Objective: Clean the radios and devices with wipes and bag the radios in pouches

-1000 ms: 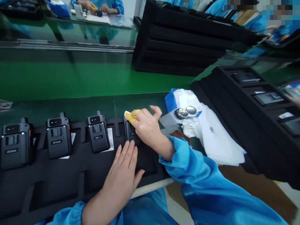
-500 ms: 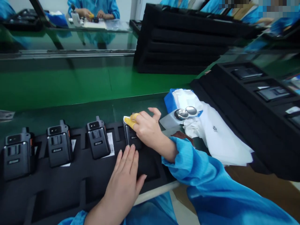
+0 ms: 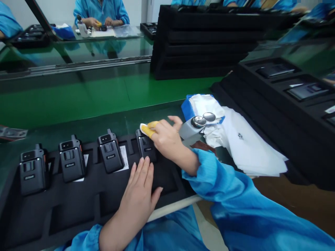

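Note:
A black handheld radio marked Riton (image 3: 147, 148) lies in the black foam tray (image 3: 75, 198), back side up. My right hand (image 3: 169, 137), with yellow finger cots on two fingers, presses a small white wiping cloth (image 3: 143, 128) against the radio's top end. Flat and with its fingers stretched out, my left hand (image 3: 138, 191) rests at the radio's lower edge. To the left sit three like radios: the nearest one (image 3: 110, 151), a middle one (image 3: 72, 160) and the far left one (image 3: 34, 170). White labels (image 3: 124, 158) show beside them.
At right stand a blue box of white cloths (image 3: 187, 108), a dispenser bottle with metal lid (image 3: 192, 128) and white sheets (image 3: 248, 139). Stacked black trays (image 3: 204, 45) rise behind, and more (image 3: 264, 115) stand far right. Across the glass, a person in blue (image 3: 102, 14) works.
The view has shifted slightly, bringing more of the tray's left end into sight. My right hand has moved the cloth a little across the radio's top; my left hand stays flat.

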Demonstrator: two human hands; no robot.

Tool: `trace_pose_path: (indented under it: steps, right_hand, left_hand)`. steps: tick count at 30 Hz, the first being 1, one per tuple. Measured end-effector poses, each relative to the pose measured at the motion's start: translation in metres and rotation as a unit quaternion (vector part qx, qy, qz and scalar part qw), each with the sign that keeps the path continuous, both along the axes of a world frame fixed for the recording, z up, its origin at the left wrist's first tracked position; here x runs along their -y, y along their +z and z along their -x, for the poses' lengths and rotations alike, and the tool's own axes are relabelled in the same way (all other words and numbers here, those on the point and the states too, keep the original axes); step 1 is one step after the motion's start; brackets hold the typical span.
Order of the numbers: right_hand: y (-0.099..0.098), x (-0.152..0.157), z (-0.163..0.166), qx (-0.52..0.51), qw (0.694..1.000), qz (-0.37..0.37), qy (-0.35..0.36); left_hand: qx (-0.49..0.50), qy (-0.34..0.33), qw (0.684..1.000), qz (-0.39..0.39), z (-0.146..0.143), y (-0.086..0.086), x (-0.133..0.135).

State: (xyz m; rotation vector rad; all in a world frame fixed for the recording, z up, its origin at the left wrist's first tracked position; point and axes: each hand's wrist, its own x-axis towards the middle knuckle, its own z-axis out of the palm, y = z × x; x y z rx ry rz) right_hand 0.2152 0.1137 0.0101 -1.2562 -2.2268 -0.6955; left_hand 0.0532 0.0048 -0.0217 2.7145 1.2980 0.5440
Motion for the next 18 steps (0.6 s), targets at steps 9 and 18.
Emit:
trace_pose_path:
  steps: [9,18]
  right_hand:
    - [-0.011,0.014,-0.026,-0.022,0.998,0.035,-0.056]
    - [-0.013,0.056,-0.001,0.019,0.995,0.078,0.052]
  left_hand:
    - [0.014,0.0,1.0,0.021,0.0,0.001,0.0]
    - [0.01,-0.018,1.0,0.001,0.001,0.008,-0.001]
